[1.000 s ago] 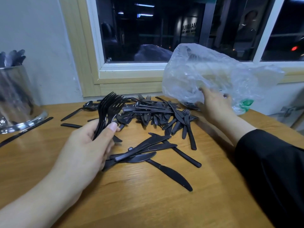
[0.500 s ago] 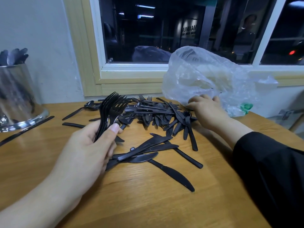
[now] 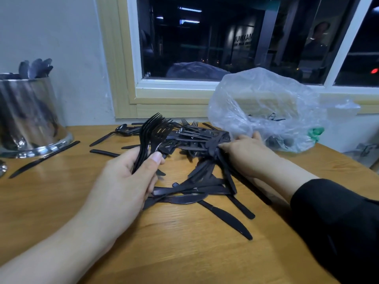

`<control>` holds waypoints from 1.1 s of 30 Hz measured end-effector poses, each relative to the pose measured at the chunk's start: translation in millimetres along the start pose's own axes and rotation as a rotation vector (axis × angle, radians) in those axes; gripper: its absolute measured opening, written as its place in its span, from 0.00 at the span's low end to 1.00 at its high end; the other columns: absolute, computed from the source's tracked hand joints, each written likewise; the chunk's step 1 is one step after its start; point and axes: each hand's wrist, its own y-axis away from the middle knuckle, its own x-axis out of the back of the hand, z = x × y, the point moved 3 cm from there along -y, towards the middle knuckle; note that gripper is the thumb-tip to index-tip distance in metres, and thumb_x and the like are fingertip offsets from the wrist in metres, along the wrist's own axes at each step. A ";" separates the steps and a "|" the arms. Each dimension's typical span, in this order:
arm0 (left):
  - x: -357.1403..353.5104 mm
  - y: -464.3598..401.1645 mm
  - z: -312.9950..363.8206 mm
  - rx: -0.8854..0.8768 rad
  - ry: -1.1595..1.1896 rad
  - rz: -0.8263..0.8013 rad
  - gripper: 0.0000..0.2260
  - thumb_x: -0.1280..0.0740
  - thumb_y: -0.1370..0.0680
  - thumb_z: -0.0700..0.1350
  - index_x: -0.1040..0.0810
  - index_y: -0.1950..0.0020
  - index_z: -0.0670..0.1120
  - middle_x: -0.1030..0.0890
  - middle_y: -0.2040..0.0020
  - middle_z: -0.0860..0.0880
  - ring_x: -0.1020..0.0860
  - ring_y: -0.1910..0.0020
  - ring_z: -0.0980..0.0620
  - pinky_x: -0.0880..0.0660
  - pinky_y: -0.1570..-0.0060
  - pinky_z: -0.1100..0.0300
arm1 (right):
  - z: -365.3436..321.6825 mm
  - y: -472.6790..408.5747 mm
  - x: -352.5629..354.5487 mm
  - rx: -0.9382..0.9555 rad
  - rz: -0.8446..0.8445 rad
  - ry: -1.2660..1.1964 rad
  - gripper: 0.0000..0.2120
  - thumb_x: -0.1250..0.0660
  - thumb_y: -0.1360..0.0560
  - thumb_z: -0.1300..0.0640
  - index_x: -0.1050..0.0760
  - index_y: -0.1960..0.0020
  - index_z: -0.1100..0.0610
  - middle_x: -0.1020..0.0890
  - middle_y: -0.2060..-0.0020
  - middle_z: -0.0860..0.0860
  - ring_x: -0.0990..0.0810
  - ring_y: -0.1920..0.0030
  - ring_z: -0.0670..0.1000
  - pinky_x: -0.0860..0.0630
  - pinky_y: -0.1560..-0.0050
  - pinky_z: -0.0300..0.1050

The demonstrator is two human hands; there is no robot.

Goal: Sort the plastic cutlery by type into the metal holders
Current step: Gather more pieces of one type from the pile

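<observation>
My left hand (image 3: 123, 187) grips a bunch of black plastic forks (image 3: 155, 130), tines up, above the wooden table (image 3: 184, 259). A pile of black cutlery (image 3: 192, 140) lies behind it, with several knives (image 3: 225, 218) spread toward me. My right hand (image 3: 250, 156) is at the pile's right edge, its fingers curled onto blurred black pieces there. A shiny metal holder (image 3: 30, 115) stands at the far left with spoons sticking out of it.
A crumpled clear plastic bag (image 3: 266, 105) with a few pieces inside sits just behind my right hand, under the window sill. A loose knife (image 3: 45, 158) lies by the holder's base. A spoon (image 3: 121, 128) lies at the pile's left.
My right hand left the plastic bag and came down left onto the pile's right edge, where pieces now blur. My left hand kept its bunch of forks almost still.
</observation>
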 end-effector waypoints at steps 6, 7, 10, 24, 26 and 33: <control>7.8 -3.1 0.2 -0.029 -0.102 -0.003 0.11 0.37 0.17 0.53 0.21 0.55 0.50 0.30 0.72 0.51 0.34 0.75 0.55 0.36 0.74 0.63 | -59.8 3.1 9.9 0.064 0.210 -0.051 0.08 0.44 0.21 0.51 0.28 0.46 0.47 0.17 0.54 0.46 0.25 0.47 0.55 0.41 0.49 0.56; 9.6 -3.5 0.6 -0.033 -0.117 0.004 0.12 0.38 0.17 0.53 0.21 0.55 0.49 0.29 0.72 0.52 0.33 0.74 0.54 0.35 0.72 0.61 | -62.1 4.4 15.1 0.054 0.232 -0.069 0.10 0.46 0.22 0.49 0.27 0.48 0.47 0.17 0.54 0.46 0.25 0.48 0.55 0.41 0.50 0.55; 15.6 -5.4 0.4 -0.041 -0.148 0.032 0.15 0.38 0.17 0.53 0.22 0.52 0.42 0.30 0.71 0.52 0.33 0.73 0.52 0.35 0.68 0.55 | -53.4 9.2 30.7 0.007 0.292 -0.108 0.10 0.39 0.26 0.45 0.24 0.50 0.47 0.18 0.54 0.45 0.25 0.48 0.55 0.40 0.47 0.56; 53.9 -11.5 -5.6 -0.089 -0.284 0.144 0.16 0.38 0.16 0.51 0.22 0.52 0.39 0.26 0.71 0.50 0.32 0.75 0.57 0.34 0.72 0.66 | -102.0 23.0 81.8 0.386 0.491 -0.573 0.08 0.32 0.20 0.52 0.18 0.45 0.55 0.18 0.56 0.48 0.22 0.57 0.48 0.25 0.54 0.45; 56.3 -11.0 -7.2 -0.088 -0.299 0.130 0.17 0.38 0.16 0.52 0.22 0.52 0.39 0.27 0.71 0.51 0.32 0.75 0.57 0.35 0.73 0.67 | -113.0 8.6 71.7 0.289 0.284 -0.585 0.11 0.33 0.20 0.50 0.19 0.40 0.52 0.18 0.52 0.47 0.21 0.51 0.49 0.25 0.48 0.47; 55.0 -13.7 -15.0 -0.025 -0.269 0.068 0.17 0.37 0.17 0.54 0.21 0.50 0.40 0.27 0.71 0.52 0.32 0.74 0.55 0.34 0.71 0.63 | -127.4 -3.4 40.2 0.176 0.018 -0.534 0.14 0.37 0.19 0.51 0.24 0.34 0.44 0.17 0.46 0.42 0.21 0.42 0.50 0.28 0.36 0.55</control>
